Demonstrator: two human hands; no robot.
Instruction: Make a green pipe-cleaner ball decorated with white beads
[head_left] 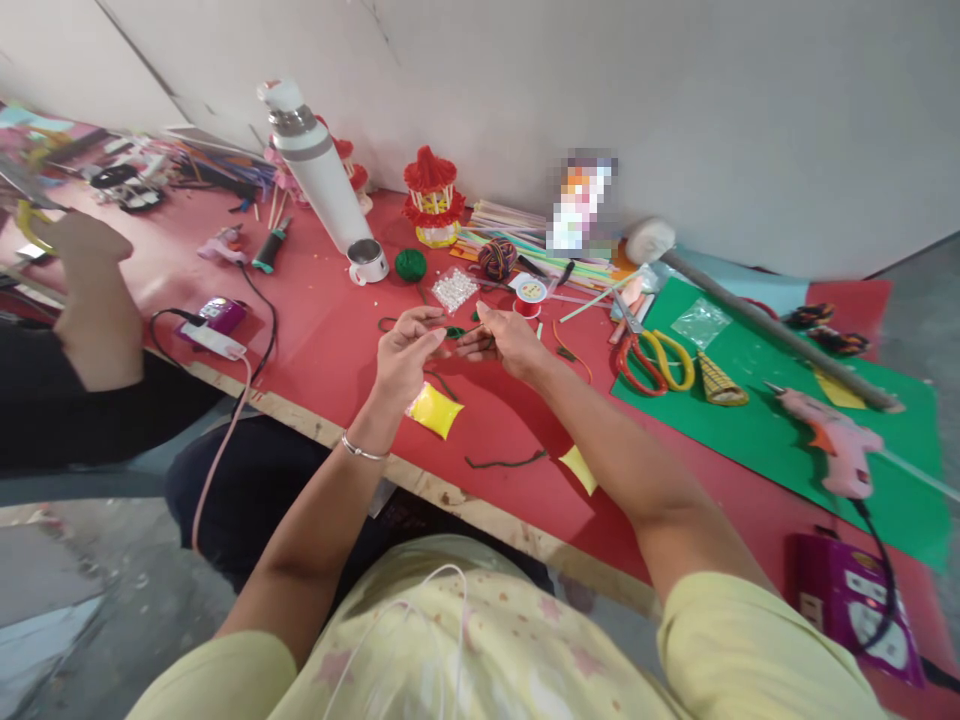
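In the left hand, with fingers pinched closed, a thin dark-green strand is held over the red counter, its other side nipped by the closed fingers of the right hand, near a red thread spool.

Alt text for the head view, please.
Left hand and right hand hold dark green cord between their fingers over a red table; around them lie white beads, scissors, a white flask and a pink glue gun.
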